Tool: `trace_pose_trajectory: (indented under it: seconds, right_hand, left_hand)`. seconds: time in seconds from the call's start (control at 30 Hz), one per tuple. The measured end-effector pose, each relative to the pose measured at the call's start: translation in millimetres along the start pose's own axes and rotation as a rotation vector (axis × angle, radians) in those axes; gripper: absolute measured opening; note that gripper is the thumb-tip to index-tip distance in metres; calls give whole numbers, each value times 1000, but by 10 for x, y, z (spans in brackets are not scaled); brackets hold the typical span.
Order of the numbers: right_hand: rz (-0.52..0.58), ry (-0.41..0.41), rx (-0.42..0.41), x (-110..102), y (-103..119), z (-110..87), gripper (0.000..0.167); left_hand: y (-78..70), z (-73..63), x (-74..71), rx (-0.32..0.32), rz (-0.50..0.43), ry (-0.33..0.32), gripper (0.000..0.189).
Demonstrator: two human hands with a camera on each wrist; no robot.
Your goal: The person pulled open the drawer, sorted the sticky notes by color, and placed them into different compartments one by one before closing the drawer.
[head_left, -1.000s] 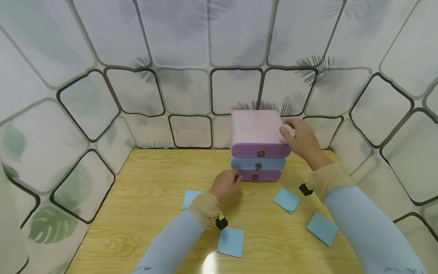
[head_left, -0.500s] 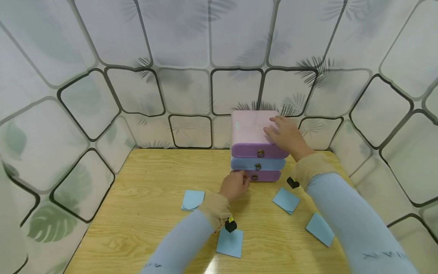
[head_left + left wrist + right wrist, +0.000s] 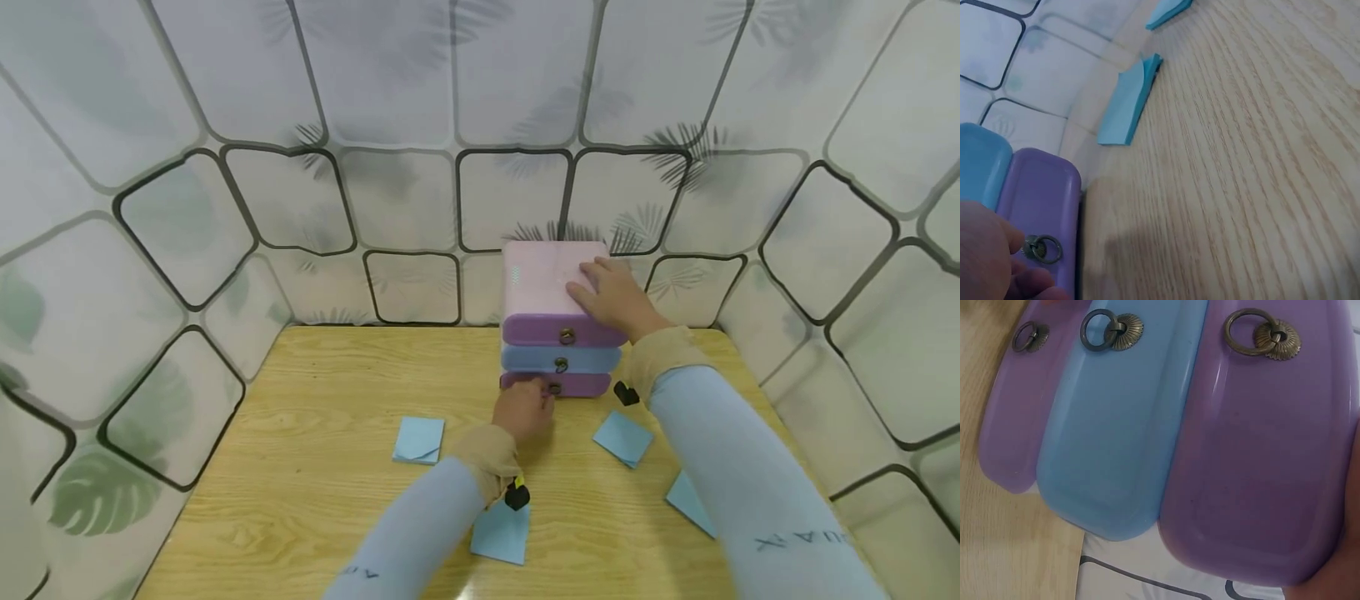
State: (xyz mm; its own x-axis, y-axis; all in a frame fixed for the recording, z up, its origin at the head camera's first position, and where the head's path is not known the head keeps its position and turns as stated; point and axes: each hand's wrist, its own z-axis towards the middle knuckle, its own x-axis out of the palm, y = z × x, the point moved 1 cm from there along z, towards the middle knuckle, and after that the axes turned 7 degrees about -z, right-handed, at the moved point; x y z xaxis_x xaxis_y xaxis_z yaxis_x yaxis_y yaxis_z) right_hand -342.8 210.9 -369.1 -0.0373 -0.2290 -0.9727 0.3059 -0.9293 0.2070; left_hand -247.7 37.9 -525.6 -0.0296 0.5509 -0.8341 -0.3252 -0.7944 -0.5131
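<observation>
A small chest of drawers with a pink top stands at the back of the table. Its fronts are a purple top drawer, a blue middle drawer and a purple bottom drawer, each with a brass ring pull. My right hand rests on the right side of the pink top, fingers spread. My left hand is at the bottom drawer's front. In the left wrist view its thumb is close beside the ring pull; the ring hangs outside the fingers. All drawers look closed.
Light blue paper pads lie on the wooden table: one at left, one by the left wrist, one right of the chest, another partly under the right sleeve. A patterned wall stands behind.
My right hand has moved left from the chest's side edge onto its pink top. The left hand has moved right, from the bottom drawer's left corner to its ring pull.
</observation>
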Motion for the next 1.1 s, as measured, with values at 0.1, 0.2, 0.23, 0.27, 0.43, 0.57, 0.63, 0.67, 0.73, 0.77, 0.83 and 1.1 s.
trace_pose_trajectory:
  seconds: [0.1, 0.2, 0.23, 0.27, 0.43, 0.57, 0.63, 0.67, 0.73, 0.77, 0.83, 1.1]
  right_hand:
    - [5, 9, 4, -1, 25, 6, 68]
    - [11, 11, 6, -11, 48, 13, 67]
    - [9, 10, 7, -14, 54, 14, 67]
    - [6, 8, 8, -18, 59, 14, 66]
    - [-1, 15, 16, -23, 96, 14, 65]
    - [-11, 17, 25, -9, 95, 23, 65]
    - [-14, 11, 29, -3, 83, 26, 65]
    - [-17, 9, 32, 1, 75, 28, 65]
    - [-17, 4, 36, 6, 62, 26, 66]
    - [-18, 3, 38, 9, 57, 26, 66]
    - [-19, 0, 41, 14, 47, 24, 66]
    - [-16, 1, 56, 7, 41, 2, 65]
  left_hand:
    - [50, 12, 56, 9, -5, -59, 14]
    - [92, 21, 95, -2, -23, -88, 15]
    - [106, 26, 109, -8, -28, -88, 16]
    - [115, 29, 121, -16, -37, -85, 17]
    - [145, 38, 158, -40, -32, -90, 19]
    - [143, 43, 173, -40, -13, -101, 18]
    - [136, 50, 179, -36, -9, -105, 17]
    - [130, 54, 179, -34, -11, -108, 17]
    - [115, 63, 180, -25, -14, -111, 17]
    - [105, 67, 180, -26, -18, -111, 16]
    - [82, 78, 179, -31, -23, -110, 17]
    - [16, 108, 184, -57, -71, -145, 18]
